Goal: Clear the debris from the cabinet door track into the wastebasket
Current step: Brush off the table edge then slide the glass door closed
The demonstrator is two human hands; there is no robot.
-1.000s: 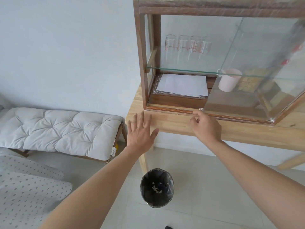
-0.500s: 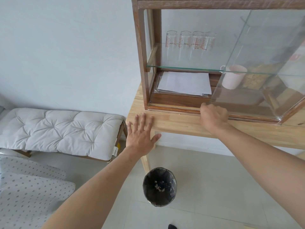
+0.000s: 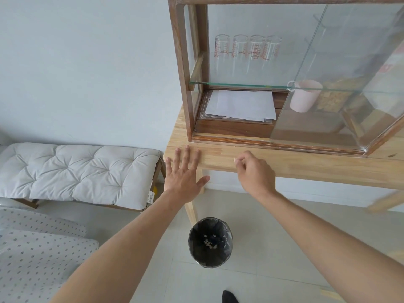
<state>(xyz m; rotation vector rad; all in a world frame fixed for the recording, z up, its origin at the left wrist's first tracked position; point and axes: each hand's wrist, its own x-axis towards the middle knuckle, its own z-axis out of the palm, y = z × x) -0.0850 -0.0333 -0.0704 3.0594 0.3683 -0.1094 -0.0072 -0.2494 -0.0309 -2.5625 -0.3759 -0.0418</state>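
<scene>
Right hand (image 3: 254, 171) curled nearly shut, fingertips (image 3: 238, 160) pinched on a tiny pale crumb of debris (image 3: 234, 159), held in front of the light wood table edge (image 3: 306, 165). Left hand (image 3: 184, 169) flat & spread wide, holding nothing, resting on the table corner. Round black-lined wastebasket (image 3: 210, 242) on the floor, below & a bit left of the right hand, between both arms; a few crumbs already inside. 1 more speck (image 3: 234, 146) just in front of the brown wooden cabinet door track (image 3: 251, 141). Next, prob: straight down, then let go.
</scene>
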